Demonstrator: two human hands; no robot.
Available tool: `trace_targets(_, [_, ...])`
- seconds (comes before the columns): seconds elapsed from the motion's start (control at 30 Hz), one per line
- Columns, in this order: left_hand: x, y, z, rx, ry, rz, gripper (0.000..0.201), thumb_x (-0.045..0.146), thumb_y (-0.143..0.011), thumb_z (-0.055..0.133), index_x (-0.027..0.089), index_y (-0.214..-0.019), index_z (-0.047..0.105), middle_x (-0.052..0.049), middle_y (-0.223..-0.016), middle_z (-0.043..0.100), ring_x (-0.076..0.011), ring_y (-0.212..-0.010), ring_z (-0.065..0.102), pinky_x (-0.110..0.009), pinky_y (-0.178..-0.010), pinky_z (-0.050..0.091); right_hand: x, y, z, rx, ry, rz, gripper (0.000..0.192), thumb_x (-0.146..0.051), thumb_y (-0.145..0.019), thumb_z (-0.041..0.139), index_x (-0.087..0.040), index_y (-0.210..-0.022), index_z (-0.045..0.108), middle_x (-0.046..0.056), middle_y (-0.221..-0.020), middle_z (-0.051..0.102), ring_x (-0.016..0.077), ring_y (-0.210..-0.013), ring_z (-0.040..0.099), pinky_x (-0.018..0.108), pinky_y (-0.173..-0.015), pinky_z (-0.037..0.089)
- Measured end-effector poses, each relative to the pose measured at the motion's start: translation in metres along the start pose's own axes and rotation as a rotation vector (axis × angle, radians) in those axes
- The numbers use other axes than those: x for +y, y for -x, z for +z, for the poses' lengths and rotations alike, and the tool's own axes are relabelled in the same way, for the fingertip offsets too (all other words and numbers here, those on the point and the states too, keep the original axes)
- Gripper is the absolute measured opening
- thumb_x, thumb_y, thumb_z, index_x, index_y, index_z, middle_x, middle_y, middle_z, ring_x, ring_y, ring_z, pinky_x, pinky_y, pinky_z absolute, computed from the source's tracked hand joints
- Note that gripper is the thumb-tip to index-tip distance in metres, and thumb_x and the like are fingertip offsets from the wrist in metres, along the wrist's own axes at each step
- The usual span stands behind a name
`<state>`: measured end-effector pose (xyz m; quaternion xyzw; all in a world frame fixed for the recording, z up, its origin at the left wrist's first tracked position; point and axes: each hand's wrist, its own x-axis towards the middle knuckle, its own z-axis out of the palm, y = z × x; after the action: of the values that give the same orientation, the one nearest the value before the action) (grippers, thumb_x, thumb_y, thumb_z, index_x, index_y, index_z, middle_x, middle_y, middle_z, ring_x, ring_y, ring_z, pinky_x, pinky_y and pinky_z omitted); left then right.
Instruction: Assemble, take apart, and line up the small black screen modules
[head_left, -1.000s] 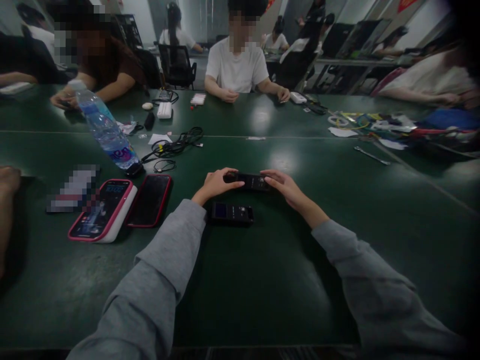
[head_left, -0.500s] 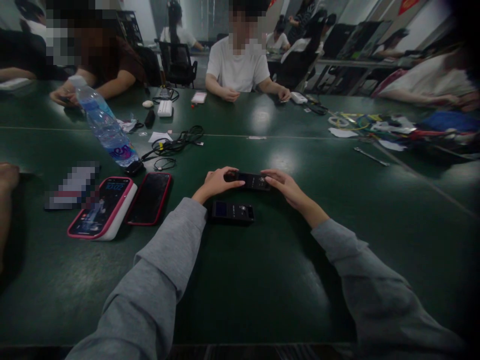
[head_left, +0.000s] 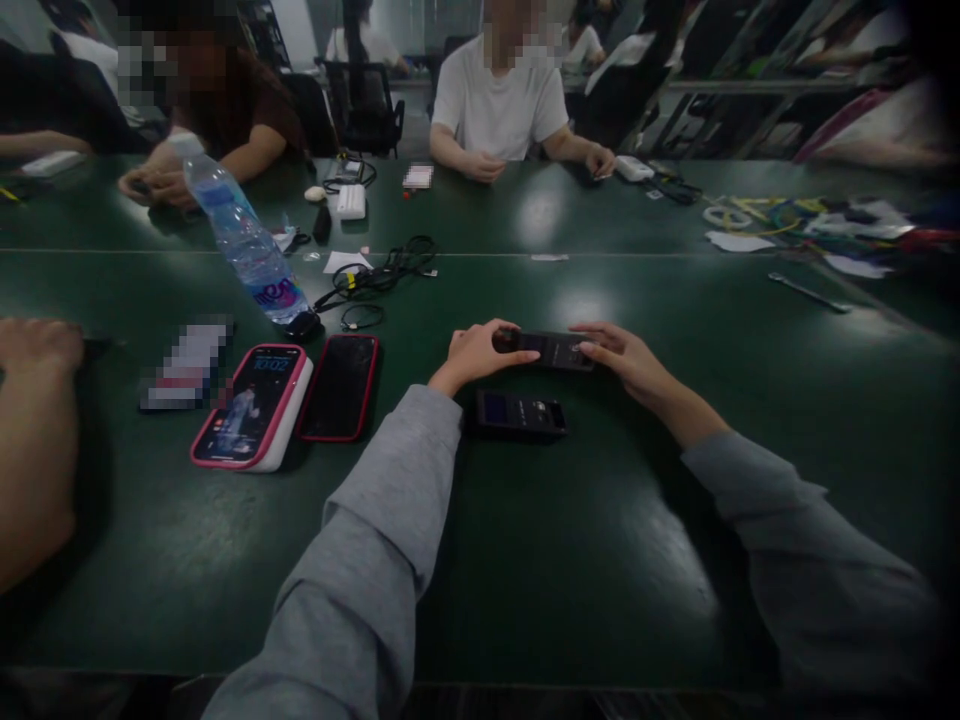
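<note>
A black box-shaped electronic device with small light markings lies crosswise on the green table. My left hand grips its left end, thumb along the near edge and fingers behind. At its right end my right hand holds it between thumb and fingers. Just nearer to me rests a second, similar black device, with a small dark screen on its left part; neither hand touches it. The far sides of my fingers are partly hidden by the upper device.
Left of my arms lie a red-edged phone, a pink-cased phone on a white block, and a blurred-out phone. Behind them are a tilted water bottle and black cables. A wrench lies right. Another person's arm enters at left.
The view has swung left, so everything appears further right. Both hands keep hold of the same device, and its place beyond the second device looks the same.
</note>
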<state>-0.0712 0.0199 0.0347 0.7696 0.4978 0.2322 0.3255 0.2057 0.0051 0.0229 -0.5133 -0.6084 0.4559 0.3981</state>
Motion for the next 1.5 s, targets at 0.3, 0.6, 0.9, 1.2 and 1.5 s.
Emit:
trace_targets(0.3, [-0.004,-0.004,0.004,-0.02,-0.034,0.009,0.074,0.082,-0.078,0.056,0.03,-0.131,0.057,-0.006,-0.127,0.069,-0.0277,-0.124,0.058,-0.049,-0.109,0.036,0.01,-0.007,-0.009,0.02,0.032,0.052,0.05,-0.057,-0.073,0.082,-0.038,-0.118,0.07,0.006,-0.126,0.07,0.0335,-0.119,0.066,0.055,-0.106,0.054])
trace_targets(0.6, [-0.001,0.001,-0.001,0.007,0.003,-0.001,0.078,0.082,-0.072,0.065,0.029,-0.129,0.061,-0.006,-0.126,0.07,-0.0294,-0.123,0.06,-0.05,-0.111,0.037,0.003,-0.002,-0.004,-0.044,-0.015,0.03,0.052,-0.054,-0.075,0.083,-0.032,-0.121,0.068,0.007,-0.129,0.069,0.0328,-0.122,0.064,0.055,-0.105,0.054])
trace_targets(0.9, [-0.007,-0.001,0.005,0.152,0.068,-0.034,0.06,0.071,-0.091,0.047,0.022,-0.117,0.072,-0.008,-0.125,0.072,-0.0289,-0.119,0.064,-0.043,-0.106,0.046,-0.003,0.002,0.009,-0.086,0.051,-0.162,0.051,-0.063,-0.082,0.071,-0.026,-0.116,0.065,0.009,-0.122,0.067,0.0302,-0.116,0.063,0.055,-0.103,0.05])
trace_targets(1.2, [-0.009,0.003,0.007,0.205,0.004,-0.016,0.063,0.072,-0.095,0.036,0.021,-0.108,0.073,-0.007,-0.108,0.074,-0.0274,-0.104,0.065,-0.041,-0.097,0.05,-0.007,0.017,0.015,-0.205,0.284,-0.464,0.056,-0.041,-0.089,0.072,-0.036,-0.14,0.051,0.005,-0.137,0.057,0.029,-0.124,0.056,0.053,-0.105,0.047])
trace_targets(1.5, [-0.007,0.007,0.005,0.289,0.187,-0.041,0.058,0.061,-0.101,0.032,0.022,-0.123,0.068,-0.006,-0.123,0.07,-0.0224,-0.114,0.062,-0.038,-0.104,0.046,-0.002,0.022,0.018,-0.072,0.461,-0.484,0.056,-0.034,-0.09,0.068,-0.035,-0.142,0.046,0.009,-0.131,0.058,0.0312,-0.119,0.058,0.055,-0.1,0.051])
